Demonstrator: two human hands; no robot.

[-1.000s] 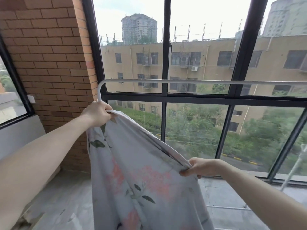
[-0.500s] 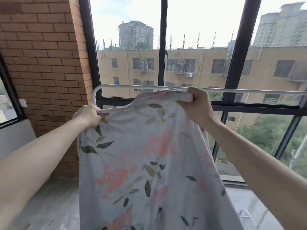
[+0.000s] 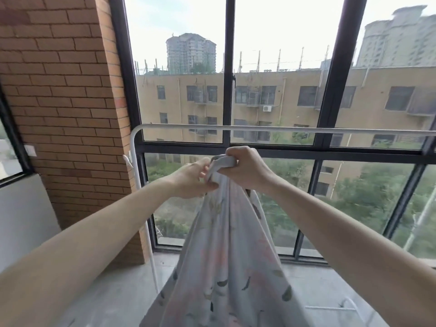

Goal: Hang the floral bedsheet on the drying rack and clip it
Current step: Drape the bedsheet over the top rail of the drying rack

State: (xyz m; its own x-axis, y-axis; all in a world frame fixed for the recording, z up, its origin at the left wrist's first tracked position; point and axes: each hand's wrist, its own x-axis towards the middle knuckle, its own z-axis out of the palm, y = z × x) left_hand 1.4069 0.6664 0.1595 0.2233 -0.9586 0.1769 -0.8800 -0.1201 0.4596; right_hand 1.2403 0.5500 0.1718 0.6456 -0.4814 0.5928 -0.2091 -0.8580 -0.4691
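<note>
The floral bedsheet [image 3: 226, 263], pale with pink flowers and dark leaves, hangs down in a gathered bundle from both my hands. My right hand [image 3: 245, 168] grips its bunched top edge in a fist. My left hand [image 3: 193, 178] pinches the same edge just to the left, the two hands almost touching. The white drying rack's top bar [image 3: 295, 129] runs level across the window, a little above and beyond my hands. The sheet does not touch the bar. No clip is visible.
A brick pillar [image 3: 66, 114] stands at the left, close to the rack's curved left post [image 3: 144, 208]. Dark-framed windows [image 3: 227, 90] fill the wall behind the rack. A low white rack rail [image 3: 330, 308] sits near the floor at lower right.
My hands have come together and dropped below the bar. The sheet, spread wide half a second ago with its edge up at the bar, is now bunched into a narrow hanging bundle.
</note>
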